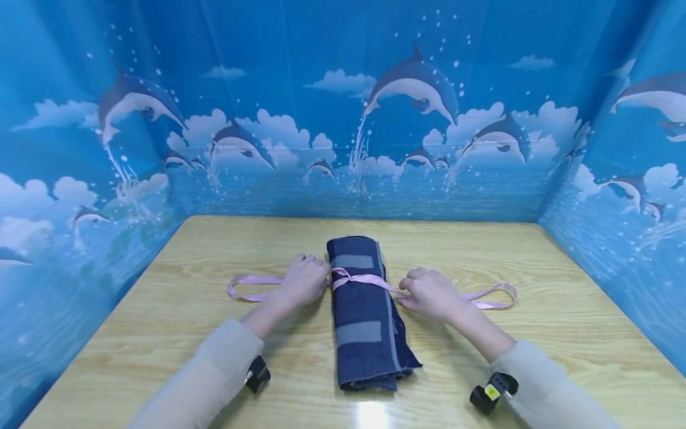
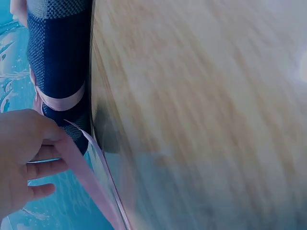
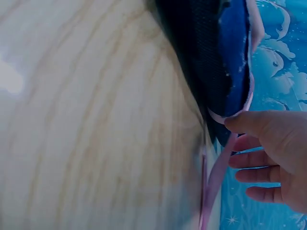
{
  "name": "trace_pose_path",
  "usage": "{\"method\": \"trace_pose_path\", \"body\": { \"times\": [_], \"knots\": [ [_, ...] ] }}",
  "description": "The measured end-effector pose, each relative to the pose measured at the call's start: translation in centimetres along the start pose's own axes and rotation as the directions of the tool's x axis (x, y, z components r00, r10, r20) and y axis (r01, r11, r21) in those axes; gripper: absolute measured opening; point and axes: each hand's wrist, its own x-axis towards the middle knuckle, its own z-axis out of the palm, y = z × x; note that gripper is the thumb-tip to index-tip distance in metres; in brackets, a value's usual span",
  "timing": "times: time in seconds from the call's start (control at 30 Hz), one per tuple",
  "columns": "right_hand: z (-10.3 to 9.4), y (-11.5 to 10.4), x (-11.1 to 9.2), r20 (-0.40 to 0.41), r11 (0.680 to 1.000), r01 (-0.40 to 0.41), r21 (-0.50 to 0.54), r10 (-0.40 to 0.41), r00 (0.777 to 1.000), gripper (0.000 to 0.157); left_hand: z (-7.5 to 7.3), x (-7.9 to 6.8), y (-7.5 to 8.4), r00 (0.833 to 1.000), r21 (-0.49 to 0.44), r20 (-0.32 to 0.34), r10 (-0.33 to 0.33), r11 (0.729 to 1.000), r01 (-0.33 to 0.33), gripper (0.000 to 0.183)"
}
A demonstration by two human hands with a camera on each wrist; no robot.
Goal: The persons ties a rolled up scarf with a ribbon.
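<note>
A dark blue denim roll (image 1: 361,310) with lighter grey bands lies lengthwise on the table, its near end slightly unrolled. Around its upper half runs a pink ribbon (image 1: 370,279), crossed on top. At the roll's left side, my left hand (image 1: 306,279) pinches the ribbon; in the left wrist view its other fingers are spread. My right hand (image 1: 429,292), just right of the roll, pinches the other side of the ribbon between thumb and forefinger. Loose loops of ribbon trail outward past both hands. In the head view the left fingertips are partly hidden.
The wood-grain table (image 1: 203,357) has its far edge against a blue dolphin-print curtain (image 1: 300,71), which also surrounds both sides. Black wrist devices (image 1: 258,374) sit by the sleeves. Glare shows at the table's near edge.
</note>
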Motion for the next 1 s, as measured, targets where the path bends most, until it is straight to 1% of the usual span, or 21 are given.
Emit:
{"method": "trace_pose_path", "body": {
  "times": [0.1,0.13,0.23,0.37,0.43,0.53,0.6,0.67,0.73,0.83,0.93,1.0],
  "knots": [
    [0.3,-0.1,0.1,0.002,1.0,-0.008,-0.006,0.008,1.0,0.01,-0.1,0.0,0.1,1.0,-0.004,-0.02,-0.003,1.0,0.003,0.014],
    [0.4,-0.1,0.2,0.004,1.0,-0.008,-0.011,0.008,1.0,0.01,-0.1,-0.1,0.1,1.0,-0.008,-0.023,-0.006,1.0,0.006,0.015],
    [0.6,0.1,0.2,-0.008,0.999,0.0,-0.045,0.0,1.0,0.016,-0.1,-0.2,0.0,0.999,-0.03,-0.042,-0.008,1.0,0.007,0.02],
    [0.6,0.5,0.2,-0.05,0.997,0.021,-0.077,-0.025,0.998,0.019,-0.4,-0.5,-0.5,0.994,-0.048,-0.112,0.021,0.999,-0.026,0.028],
    [0.6,0.7,0.2,-0.076,0.995,0.033,-0.089,-0.04,0.996,0.02,-0.7,-0.7,-0.7,0.985,-0.038,-0.164,0.047,0.998,-0.054,0.03],
    [0.4,1.1,0.3,-0.121,0.993,0.051,-0.109,-0.064,0.991,0.021,-1.2,-1.0,-1.2,0.968,-0.007,-0.232,0.093,0.995,-0.097,0.029],
    [0.4,1.3,0.3,-0.155,0.99,0.062,-0.13,-0.082,0.984,0.022,-1.4,-1.1,-1.4,0.954,0.049,-0.268,0.132,0.991,-0.124,0.029],
    [0.3,1.5,0.3,-0.176,0.986,0.076,-0.149,-0.102,0.979,0.021,-1.4,-1.3,-1.6,0.942,0.131,-0.283,0.18,0.98,-0.148,0.028],
    [0.4,1.6,0.3,-0.195,0.98,0.097,-0.175,-0.131,0.972,0.021,-1.3,-1.4,-1.7,0.931,0.223,-0.279,0.235,0.959,-0.175,0.026],
    [0.7,1.8,0.2,-0.213,0.965,0.143,-0.218,-0.19,0.958,0.021,-1.2,-1.8,-1.5,0.929,0.314,-0.223,0.295,0.924,-0.218,0.017],
    [0.8,2.1,0.1,-0.224,0.948,0.198,-0.248,-0.255,0.941,0.027,-1.4,-2.0,-1.3,0.93,0.343,-0.157,0.332,0.901,-0.264,0.009],
    [0.9,2.3,0.1,-0.211,0.939,0.231,-0.255,-0.287,0.934,0.033,-1.5,-2.1,-1.2,0.931,0.345,-0.127,0.343,0.895,-0.283,0.008]
  ]
}}
